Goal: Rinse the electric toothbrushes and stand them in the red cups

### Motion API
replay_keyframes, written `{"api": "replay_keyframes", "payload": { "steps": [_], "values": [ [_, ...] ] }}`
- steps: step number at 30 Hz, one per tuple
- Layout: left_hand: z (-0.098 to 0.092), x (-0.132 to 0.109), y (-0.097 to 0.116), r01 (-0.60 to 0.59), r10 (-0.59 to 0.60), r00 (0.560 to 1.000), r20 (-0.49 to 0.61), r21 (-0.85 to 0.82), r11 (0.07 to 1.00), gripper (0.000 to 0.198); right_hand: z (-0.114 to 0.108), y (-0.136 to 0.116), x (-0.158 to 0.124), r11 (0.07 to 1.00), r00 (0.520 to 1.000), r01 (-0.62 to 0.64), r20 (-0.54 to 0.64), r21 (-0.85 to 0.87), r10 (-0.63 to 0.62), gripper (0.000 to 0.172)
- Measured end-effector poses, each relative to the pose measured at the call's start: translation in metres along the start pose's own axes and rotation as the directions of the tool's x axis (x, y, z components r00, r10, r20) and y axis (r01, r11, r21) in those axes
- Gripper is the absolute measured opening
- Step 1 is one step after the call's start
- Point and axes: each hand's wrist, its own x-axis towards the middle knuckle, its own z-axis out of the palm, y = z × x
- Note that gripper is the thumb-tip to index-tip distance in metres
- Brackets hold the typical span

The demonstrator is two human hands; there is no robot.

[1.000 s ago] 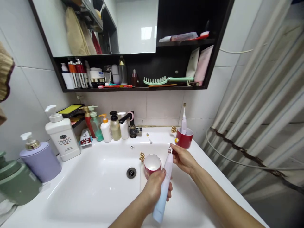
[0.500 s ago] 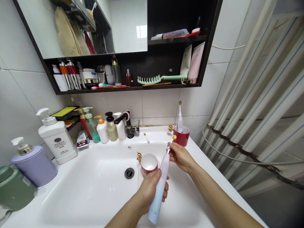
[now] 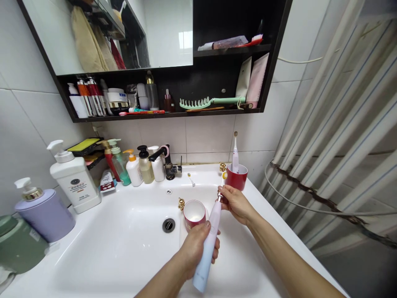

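Observation:
My left hand point(image 3: 195, 245) is wrapped round the pink-to-blue handle of an electric toothbrush point(image 3: 205, 258), tilted over the basin. At the handle's upper end, my right hand point(image 3: 237, 203) pinches a small brush head point(image 3: 224, 177) with yellowish bristles. A thin shaft shows between the handle and those fingers; whether the head sits fully on it I cannot tell. Just behind my left hand stands a red cup point(image 3: 194, 212), white inside. Another red cup point(image 3: 237, 178) on the sink's rim holds a second electric toothbrush point(image 3: 235, 155) upright. A loose brush head point(image 3: 191, 179) lies beside the tap.
Around the white basin point(image 3: 118, 248) are a black tap point(image 3: 169, 165), a drain point(image 3: 169, 225) and pump bottles point(image 3: 76, 182) at the left. Overhead hangs a dark cabinet point(image 3: 211, 82) with toiletries and a green hairbrush point(image 3: 198, 103). White pipes point(image 3: 328, 145) run along the right.
The brush head in my right fingers has shifted slightly left and its bristles have turned a little. My left hand keeps its hold on the handle.

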Motion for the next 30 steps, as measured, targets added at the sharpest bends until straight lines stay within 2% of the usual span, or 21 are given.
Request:
{"api": "replay_keyframes", "payload": {
  "steps": [17,23,30],
  "values": [
    [0.000,0.002,-0.004,-0.088,0.089,0.996,0.009,-0.064,0.994,0.036,0.011,0.005,-0.005,0.998,0.999,0.025,0.045,0.056,-0.027,0.024],
    [0.001,0.002,-0.003,-0.082,0.082,0.997,-0.003,-0.086,0.993,0.039,0.014,0.008,-0.006,1.000,0.999,0.011,0.040,0.018,-0.012,0.024],
    [0.001,0.003,-0.006,-0.151,0.151,0.988,-0.010,-0.039,0.988,0.037,0.016,0.009,-0.008,0.995,0.998,0.055,0.044,-0.081,-0.052,0.025]
  ]
}}
